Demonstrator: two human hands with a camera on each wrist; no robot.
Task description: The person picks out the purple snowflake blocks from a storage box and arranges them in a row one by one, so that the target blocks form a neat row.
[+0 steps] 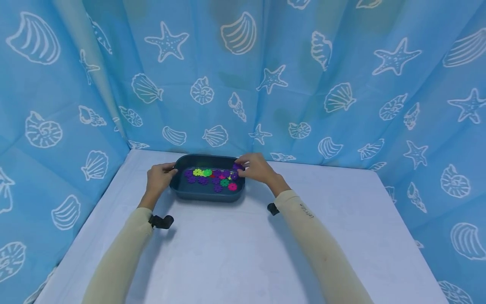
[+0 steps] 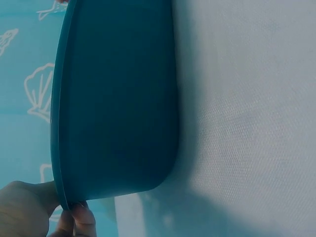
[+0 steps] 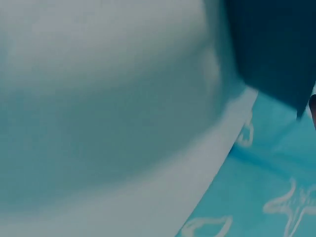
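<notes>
A dark blue-green plastic basin [image 1: 206, 196] sits on the table, with purple, yellow, green, red and pink flower-shaped plastic pieces [image 1: 203, 180] inside. My left hand [image 1: 158, 179] pinches its left rim, thumb on one side and fingers on the other; the left wrist view shows this hand [image 2: 29, 210] at the rim's lower end. My right hand [image 1: 257, 168] is at the basin's right end, a purple flower-shaped piece [image 1: 237, 166] between thumb and fingers. In the right wrist view only a fingertip [image 3: 313, 107] shows, beside the basin's edge [image 3: 276, 49].
A white cloth covers the table [image 1: 228, 253]. Behind and at both sides hangs a blue curtain [image 1: 288, 93] with white shells and starfish. The basin stands near the table's back edge. Black wrist mounts [image 1: 162, 221] show at both sleeves.
</notes>
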